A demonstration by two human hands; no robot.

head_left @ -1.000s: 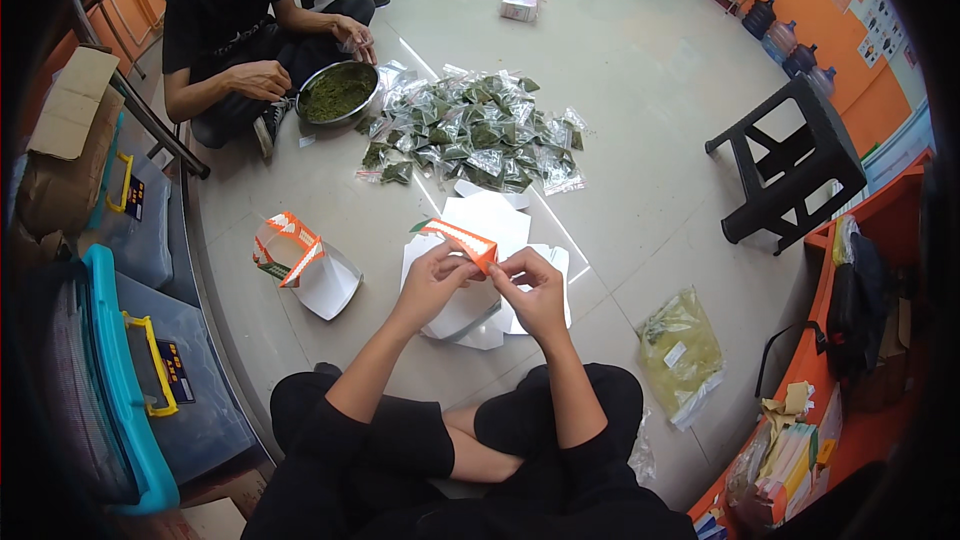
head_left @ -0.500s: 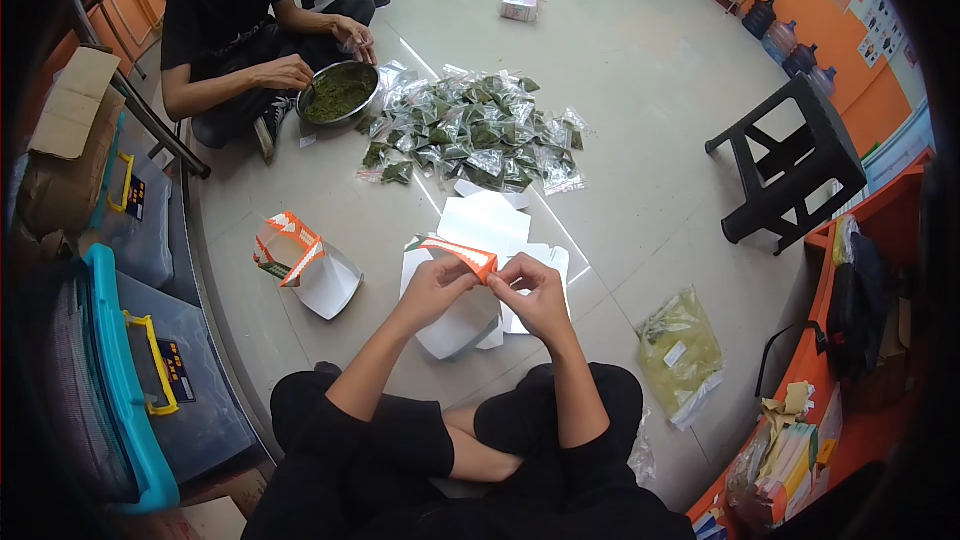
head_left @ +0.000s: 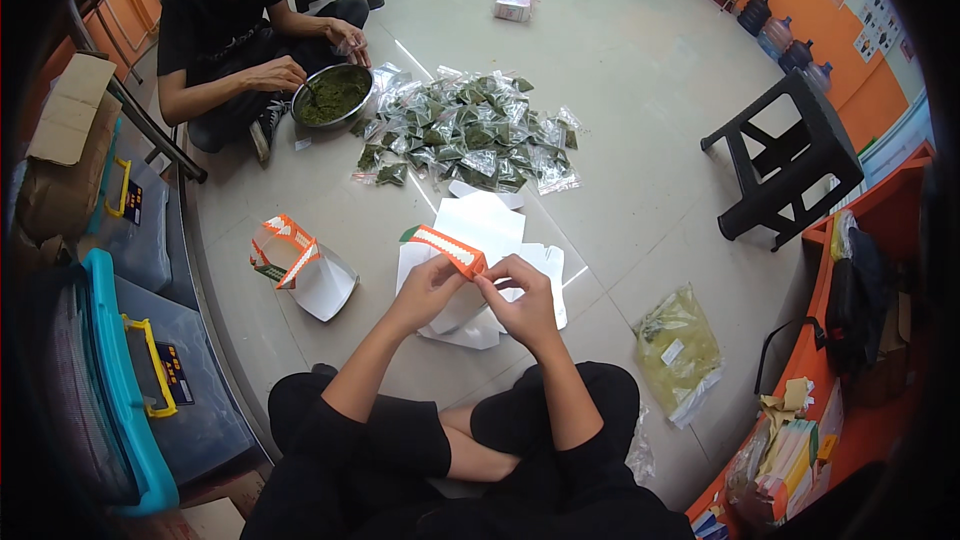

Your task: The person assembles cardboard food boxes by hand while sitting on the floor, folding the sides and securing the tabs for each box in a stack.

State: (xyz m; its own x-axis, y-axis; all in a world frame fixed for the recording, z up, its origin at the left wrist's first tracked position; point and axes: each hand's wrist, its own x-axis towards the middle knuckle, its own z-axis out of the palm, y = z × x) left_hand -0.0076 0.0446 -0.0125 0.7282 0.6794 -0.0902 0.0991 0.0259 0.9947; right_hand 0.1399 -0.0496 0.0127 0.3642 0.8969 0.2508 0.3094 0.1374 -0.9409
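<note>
Above the floor in front of my crossed legs, I hold a partly folded white carton with an orange, toothed-pattern edge (head_left: 450, 248). My left hand (head_left: 425, 295) grips its near side, thumb and fingers closed. The thumb and fingers of my right hand (head_left: 523, 302) pinch the orange corner. Both hands almost meet there, and they cover part of the carton. Under and beyond them lie flat white cardboard pieces (head_left: 487, 225). To the left, a similar carton (head_left: 327, 287) stands opened out, with an orange-and-green upper edge and white sides.
Beyond the cardboard is a heap of small clear bags with green contents (head_left: 470, 135). At far left, a seated person stirs a metal bowl (head_left: 367, 105) of green stuff. A yellowish plastic bag (head_left: 682, 355) and a black stool (head_left: 790, 160) are right; lidded plastic bins (head_left: 185, 380) line the left.
The carton has tilted in my hands, and its clear-looking lower part shows less between my arms. My right hand has turned slightly at the corner. The view has shifted a little.
</note>
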